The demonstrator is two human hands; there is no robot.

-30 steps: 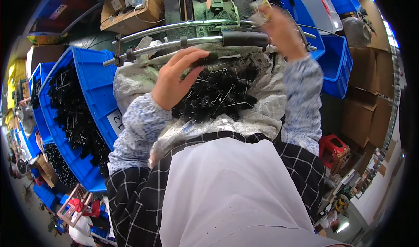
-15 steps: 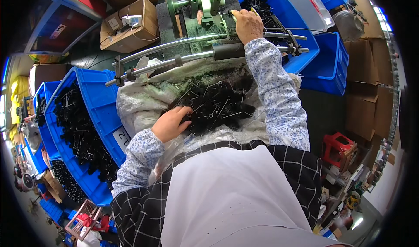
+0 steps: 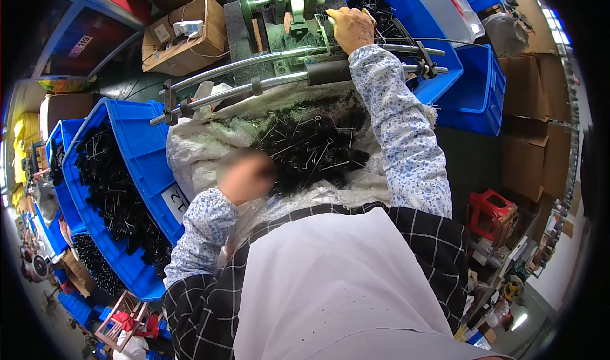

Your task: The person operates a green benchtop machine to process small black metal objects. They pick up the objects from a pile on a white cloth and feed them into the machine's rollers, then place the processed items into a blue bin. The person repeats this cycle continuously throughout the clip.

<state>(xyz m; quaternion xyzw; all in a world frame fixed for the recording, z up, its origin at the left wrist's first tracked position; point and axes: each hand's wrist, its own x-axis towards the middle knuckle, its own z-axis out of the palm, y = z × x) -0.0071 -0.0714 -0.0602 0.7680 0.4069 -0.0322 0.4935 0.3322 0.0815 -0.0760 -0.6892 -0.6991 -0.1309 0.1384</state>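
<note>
My right hand point(image 3: 353, 29) is at the green machine point(image 3: 295, 7), its fingers pinched together beside the machine's front parts. Yellow covering shows at a fingertip, and a small dark, bristly bit shows by it; what the fingers hold is too small to make out. My left hand point(image 3: 246, 177) rests at the left edge of a pile of small black wire brushes point(image 3: 311, 147) with looped metal stems. A blur covers its fingers. Under the pile, a whitish woven sack cloth point(image 3: 197, 147) spreads across my lap, below two metal rails point(image 3: 235, 93) in front of the machine.
Blue bins point(image 3: 136, 137) full of black brushes stand on the left. Another blue bin point(image 3: 422, 23) with brushes is right of the machine, beside a deeper blue crate point(image 3: 473, 99). A cardboard box point(image 3: 187, 36) sits at the back left. A red stool point(image 3: 489, 214) stands at the right.
My right hand has shifted slightly left and up at the machine, fingers still together. The left hand stays at the pile's left edge, now blurred. The whole view has shifted slightly.
</note>
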